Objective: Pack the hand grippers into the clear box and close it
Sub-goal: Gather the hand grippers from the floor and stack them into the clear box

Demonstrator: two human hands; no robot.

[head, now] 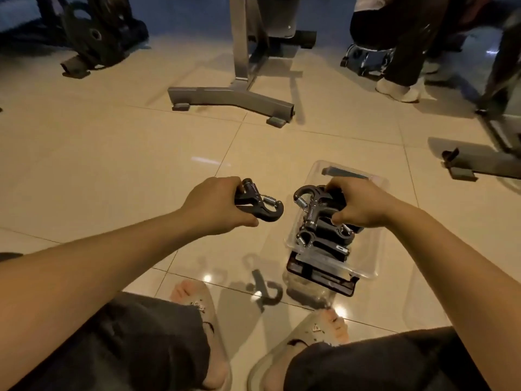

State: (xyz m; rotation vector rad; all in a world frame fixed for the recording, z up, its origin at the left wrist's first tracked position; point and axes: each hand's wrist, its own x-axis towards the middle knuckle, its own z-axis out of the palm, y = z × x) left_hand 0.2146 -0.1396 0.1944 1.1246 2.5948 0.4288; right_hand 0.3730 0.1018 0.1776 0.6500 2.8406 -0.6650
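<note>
My left hand [214, 204] grips a black hand gripper [260, 203] with a steel spring, held in the air left of the clear box [372, 249]. My right hand [358, 204] holds a second black hand gripper [313, 204] over the open box, its curved end pointing left. Several more black grippers [324, 238] lie inside the box. The box stands on the tiled floor in front of my right foot. A dark latch piece [321, 277] sits at its near end, another at the far end.
A grey metal machine base [231, 100] stands on the floor ahead. Weight plates on a rack [95, 35] are at far left. Another person's legs and shoe [397, 88] are at far right, beside another machine foot [479, 165]. My sandalled feet [197, 306] are below.
</note>
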